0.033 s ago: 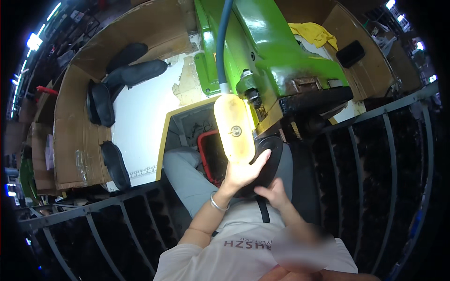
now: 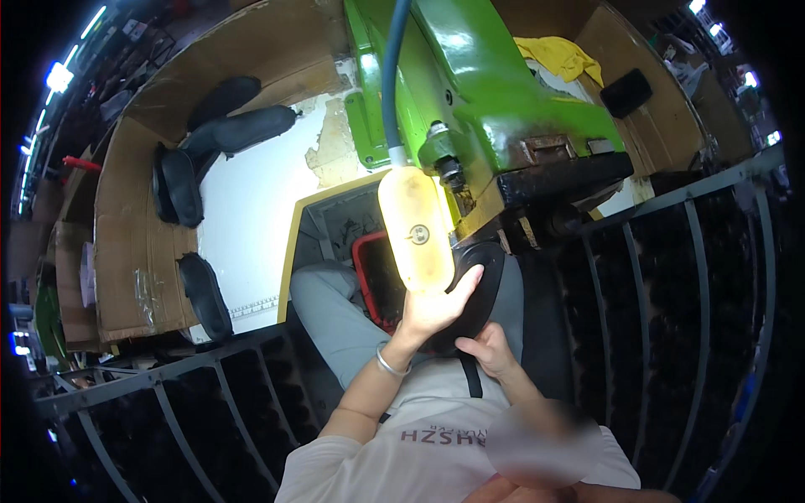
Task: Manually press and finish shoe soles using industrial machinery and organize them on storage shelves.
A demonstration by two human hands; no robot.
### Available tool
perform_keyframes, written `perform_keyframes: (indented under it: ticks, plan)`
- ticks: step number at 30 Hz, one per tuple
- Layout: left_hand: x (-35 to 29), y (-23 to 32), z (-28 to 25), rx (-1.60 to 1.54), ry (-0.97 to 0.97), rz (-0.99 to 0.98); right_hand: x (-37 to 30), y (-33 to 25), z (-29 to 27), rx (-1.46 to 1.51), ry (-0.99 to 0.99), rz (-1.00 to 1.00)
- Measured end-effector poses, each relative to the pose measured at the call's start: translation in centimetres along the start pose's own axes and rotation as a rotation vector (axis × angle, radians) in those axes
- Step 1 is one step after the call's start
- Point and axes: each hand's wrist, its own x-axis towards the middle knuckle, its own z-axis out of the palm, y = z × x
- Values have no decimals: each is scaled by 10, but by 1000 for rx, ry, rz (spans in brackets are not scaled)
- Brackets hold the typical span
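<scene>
A long black piece with rounded ends, shaped like a shoe sole (image 2: 485,289), is held over my lap, its far end at the green machine's head (image 2: 537,168). My left hand (image 2: 432,310) is closed on its left side, with the thumb lying along the top; a lit yellow lamp (image 2: 417,230) hides part of its fingers. At the near end, my right hand (image 2: 495,350) grips the piece's edge, thumb on the near side and the other fingers partly out of sight.
Several similar black pieces (image 2: 205,295) lie on the white tabletop (image 2: 247,210) at left, inside cardboard walls (image 2: 142,251). Below the machine stands a red-rimmed bin (image 2: 362,277). Metal racks (image 2: 168,411) flank me on both sides. A yellow cloth (image 2: 560,59) lies at far right.
My right hand has shifted slightly, its thumb and fingers now closer around the near end of the black piece. My left hand stays almost as it was.
</scene>
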Motion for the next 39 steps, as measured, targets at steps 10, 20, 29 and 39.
perform_keyframes:
  ticks: [10, 20, 29, 39]
  plan:
    - [-5, -10, 0, -117, 23, -190, 28, -73, -58, 97, 478, -205]
    - [-22, 1, -69, -368, 96, -194, 85, -86, -15, 136, 258, -288]
    - [-94, -50, -77, -496, 146, -282, 107, -90, 35, 8, 92, -247]
    - [-110, -48, -36, -414, 195, -413, 43, -1, 60, -106, 325, -399]
